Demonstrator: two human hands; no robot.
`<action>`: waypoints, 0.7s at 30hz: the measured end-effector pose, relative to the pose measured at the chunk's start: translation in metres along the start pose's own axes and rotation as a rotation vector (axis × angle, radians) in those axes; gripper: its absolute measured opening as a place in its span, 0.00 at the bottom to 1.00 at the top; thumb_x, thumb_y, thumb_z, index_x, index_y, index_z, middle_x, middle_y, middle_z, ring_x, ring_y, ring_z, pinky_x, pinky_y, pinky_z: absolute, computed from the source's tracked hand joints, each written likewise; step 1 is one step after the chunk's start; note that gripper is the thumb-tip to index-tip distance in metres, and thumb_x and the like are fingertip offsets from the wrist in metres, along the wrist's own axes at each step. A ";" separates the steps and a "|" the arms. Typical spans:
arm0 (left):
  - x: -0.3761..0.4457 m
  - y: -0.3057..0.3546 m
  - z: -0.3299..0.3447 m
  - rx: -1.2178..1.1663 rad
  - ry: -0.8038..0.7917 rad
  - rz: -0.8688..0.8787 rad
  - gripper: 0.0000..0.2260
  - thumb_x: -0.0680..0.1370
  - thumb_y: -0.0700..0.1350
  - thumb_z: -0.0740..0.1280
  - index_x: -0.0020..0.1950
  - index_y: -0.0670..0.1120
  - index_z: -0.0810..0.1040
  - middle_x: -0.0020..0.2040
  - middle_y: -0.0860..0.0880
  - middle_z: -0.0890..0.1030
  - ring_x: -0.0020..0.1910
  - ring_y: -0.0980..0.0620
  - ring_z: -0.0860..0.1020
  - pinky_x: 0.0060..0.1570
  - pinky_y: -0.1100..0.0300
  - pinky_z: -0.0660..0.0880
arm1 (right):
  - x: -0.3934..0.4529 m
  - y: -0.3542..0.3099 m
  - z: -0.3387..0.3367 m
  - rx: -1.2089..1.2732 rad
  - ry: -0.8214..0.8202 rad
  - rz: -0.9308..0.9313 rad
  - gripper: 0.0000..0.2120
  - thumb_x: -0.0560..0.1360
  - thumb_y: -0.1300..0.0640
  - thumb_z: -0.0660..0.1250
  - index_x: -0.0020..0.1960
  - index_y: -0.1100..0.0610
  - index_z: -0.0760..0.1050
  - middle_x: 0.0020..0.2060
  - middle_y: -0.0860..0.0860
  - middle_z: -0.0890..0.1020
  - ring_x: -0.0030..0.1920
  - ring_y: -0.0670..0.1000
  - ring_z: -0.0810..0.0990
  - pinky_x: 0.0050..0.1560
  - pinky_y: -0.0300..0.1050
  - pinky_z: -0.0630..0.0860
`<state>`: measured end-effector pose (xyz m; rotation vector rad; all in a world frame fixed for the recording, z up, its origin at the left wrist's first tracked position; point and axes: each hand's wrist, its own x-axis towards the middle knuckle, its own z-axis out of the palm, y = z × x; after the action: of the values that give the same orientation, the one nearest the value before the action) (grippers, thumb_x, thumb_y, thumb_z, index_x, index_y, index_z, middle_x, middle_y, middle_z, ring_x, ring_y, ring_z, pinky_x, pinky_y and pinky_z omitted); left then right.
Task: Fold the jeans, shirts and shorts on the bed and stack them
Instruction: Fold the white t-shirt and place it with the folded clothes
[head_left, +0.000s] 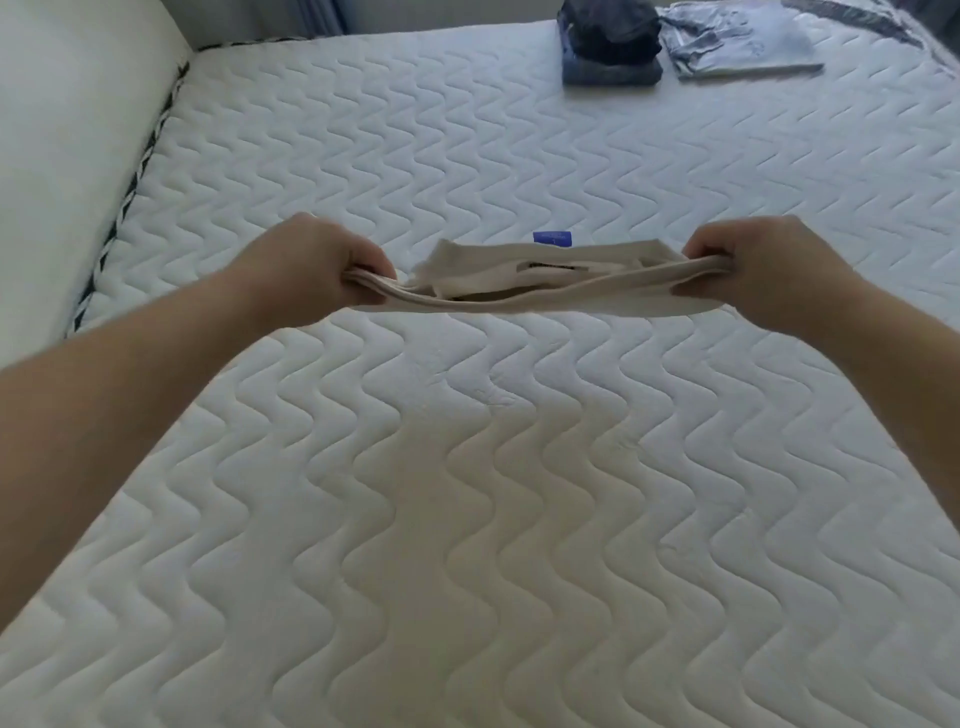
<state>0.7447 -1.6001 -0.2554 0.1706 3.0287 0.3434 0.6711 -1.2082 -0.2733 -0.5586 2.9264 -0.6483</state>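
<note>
A cream-white garment (535, 291), folded into a flat band with a small black label showing, is held stretched in the air above the bed. My left hand (317, 265) grips its left end and my right hand (763, 270) grips its right end, fingers curled round the cloth. A small blue tag (552, 238) shows just behind the garment. At the far right of the bed sits a stack of folded dark jeans (610, 44), with a folded light grey shirt (737, 41) lying flat beside it.
The white quilted mattress (467, 493) fills the view. Its left edge with black-and-white piping (135, 176) meets a pale padded bed side (67, 130). The folded piles lie near the far right corner.
</note>
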 end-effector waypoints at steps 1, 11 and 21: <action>-0.006 0.003 0.008 0.028 0.039 0.029 0.06 0.74 0.49 0.74 0.50 0.55 0.85 0.35 0.52 0.80 0.37 0.47 0.77 0.38 0.58 0.70 | -0.009 0.004 0.007 -0.009 0.022 -0.012 0.07 0.70 0.53 0.76 0.39 0.48 0.78 0.30 0.48 0.77 0.33 0.53 0.74 0.33 0.43 0.68; -0.137 0.027 0.256 0.020 0.087 0.153 0.13 0.71 0.34 0.67 0.49 0.46 0.85 0.47 0.45 0.86 0.42 0.42 0.85 0.35 0.50 0.81 | -0.171 0.074 0.206 -0.203 -0.013 0.076 0.09 0.68 0.66 0.75 0.47 0.59 0.84 0.37 0.60 0.84 0.34 0.64 0.82 0.33 0.54 0.77; -0.267 0.088 0.374 0.105 -0.421 -0.209 0.31 0.78 0.40 0.56 0.81 0.46 0.50 0.81 0.45 0.48 0.79 0.46 0.49 0.76 0.51 0.50 | -0.301 0.092 0.285 -0.316 -0.516 0.182 0.29 0.81 0.64 0.50 0.80 0.54 0.48 0.80 0.50 0.50 0.79 0.51 0.52 0.75 0.45 0.51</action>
<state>1.0551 -1.4656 -0.5786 -0.0608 2.6161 0.1126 0.9673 -1.1301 -0.5669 -0.4012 2.5467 -0.0066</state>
